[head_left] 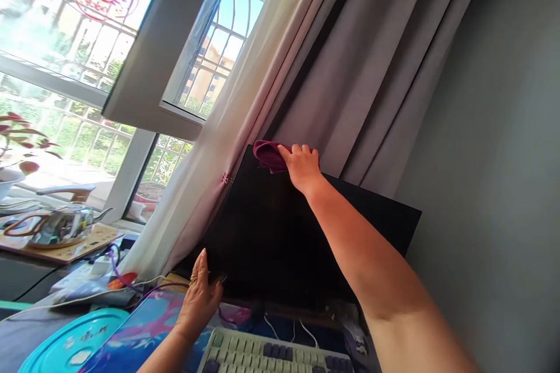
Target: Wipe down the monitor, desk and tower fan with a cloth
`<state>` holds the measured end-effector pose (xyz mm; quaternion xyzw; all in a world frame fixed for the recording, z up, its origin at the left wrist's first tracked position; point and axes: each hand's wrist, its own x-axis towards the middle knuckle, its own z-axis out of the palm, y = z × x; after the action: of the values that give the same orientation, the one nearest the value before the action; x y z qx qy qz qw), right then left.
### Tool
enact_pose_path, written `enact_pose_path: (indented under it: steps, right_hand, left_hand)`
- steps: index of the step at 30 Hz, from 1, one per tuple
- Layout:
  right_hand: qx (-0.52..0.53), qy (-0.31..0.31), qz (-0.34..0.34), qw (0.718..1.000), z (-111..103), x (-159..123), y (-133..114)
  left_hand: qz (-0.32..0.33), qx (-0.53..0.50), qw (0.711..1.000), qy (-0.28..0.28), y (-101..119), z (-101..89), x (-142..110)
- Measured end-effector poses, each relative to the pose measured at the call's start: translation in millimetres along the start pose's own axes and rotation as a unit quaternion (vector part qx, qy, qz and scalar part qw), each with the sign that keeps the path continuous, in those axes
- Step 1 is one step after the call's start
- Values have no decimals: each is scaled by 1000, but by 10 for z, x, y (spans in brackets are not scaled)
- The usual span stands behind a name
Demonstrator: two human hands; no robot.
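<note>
A black monitor (271, 233) stands tilted in the view, its screen dark. My right hand (301, 166) reaches up to the screen's top edge and presses a dark red cloth (268, 155) against the top left corner. My left hand (202, 291) grips the monitor's lower left corner, fingers along the edge. A white and purple keyboard (271, 355) lies in front of the monitor, below my arms.
Grey and cream curtains (332, 64) hang behind the monitor beside a window (87, 46). A colourful desk mat (144, 326), a teal round lid (74, 341), cables and a glass teapot (61, 224) on a tray sit at the left. A grey wall (494, 157) is at the right.
</note>
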<state>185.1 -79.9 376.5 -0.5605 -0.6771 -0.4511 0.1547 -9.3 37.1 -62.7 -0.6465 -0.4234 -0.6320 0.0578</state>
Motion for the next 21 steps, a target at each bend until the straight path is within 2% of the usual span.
enact_pose_path:
  steps: [6, 12, 16, 21]
  right_hand:
    - [-45, -7, 36, 998, 255, -530, 782]
    - [-72, -41, 92, 992, 435, -1122, 1643]
    - [-110, -61, 133, 983, 589, -1587, 2236]
    - [-147, -84, 218, 961, 796, -2233, 2999]
  left_hand:
    - [8, 17, 1000, -9, -42, 3, 30]
    - [33, 24, 999, -1, -167, 36, 52]
    - [33, 28, 999, 3, -187, 37, 63]
    - [9, 15, 1000, 2, -139, 28, 76]
